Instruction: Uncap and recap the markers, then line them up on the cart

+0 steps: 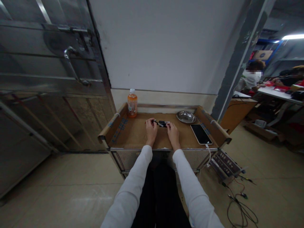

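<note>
Several black pen-like markers lie close together over the middle of the cardboard-lined cart top. My left hand has its fingers closed on the end of one black marker, which points to the right. From the other side, my right hand pinches the near right end of a black marker. Both wrists rest near the cart's front edge. The markers are small and dark, so their exact number and whether their caps are on cannot be made out.
An orange drink bottle stands at the back left corner. At the right are a shiny metal bowl and a smartphone with a white cable. A metal device and coiled wires lie on the floor. People sit at far right.
</note>
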### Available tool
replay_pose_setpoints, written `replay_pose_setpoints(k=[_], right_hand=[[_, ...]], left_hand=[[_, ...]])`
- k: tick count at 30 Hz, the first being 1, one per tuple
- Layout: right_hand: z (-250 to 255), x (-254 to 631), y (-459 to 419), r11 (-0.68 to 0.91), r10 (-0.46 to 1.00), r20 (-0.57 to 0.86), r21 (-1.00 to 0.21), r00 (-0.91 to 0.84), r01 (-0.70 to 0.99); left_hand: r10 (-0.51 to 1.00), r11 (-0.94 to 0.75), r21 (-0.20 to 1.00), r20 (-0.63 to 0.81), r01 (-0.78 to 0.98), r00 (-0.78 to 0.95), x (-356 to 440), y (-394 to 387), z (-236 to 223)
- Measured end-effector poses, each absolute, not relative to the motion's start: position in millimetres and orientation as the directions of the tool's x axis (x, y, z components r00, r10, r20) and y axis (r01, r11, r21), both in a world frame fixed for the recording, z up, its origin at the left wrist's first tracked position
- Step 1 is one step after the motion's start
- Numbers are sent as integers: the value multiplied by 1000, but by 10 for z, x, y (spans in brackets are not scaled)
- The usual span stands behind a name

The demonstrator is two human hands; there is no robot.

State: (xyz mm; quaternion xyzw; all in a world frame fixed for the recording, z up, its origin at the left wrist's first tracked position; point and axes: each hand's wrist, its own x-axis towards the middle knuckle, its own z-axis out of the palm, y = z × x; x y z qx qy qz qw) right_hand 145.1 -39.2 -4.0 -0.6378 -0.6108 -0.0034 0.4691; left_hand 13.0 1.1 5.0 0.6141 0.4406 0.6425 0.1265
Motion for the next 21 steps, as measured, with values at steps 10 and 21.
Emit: replay_pose_setpoints(k=[10,21], right_hand=[[16,1451,-436,48,723,590,-560,358,827],[-15,1450,-414,36,770,566,-501,295,865]], left_hand=[[787,-586,657,601,475,140,170,29,-37],[779,-614,529,527,586,340,196,11,-82]])
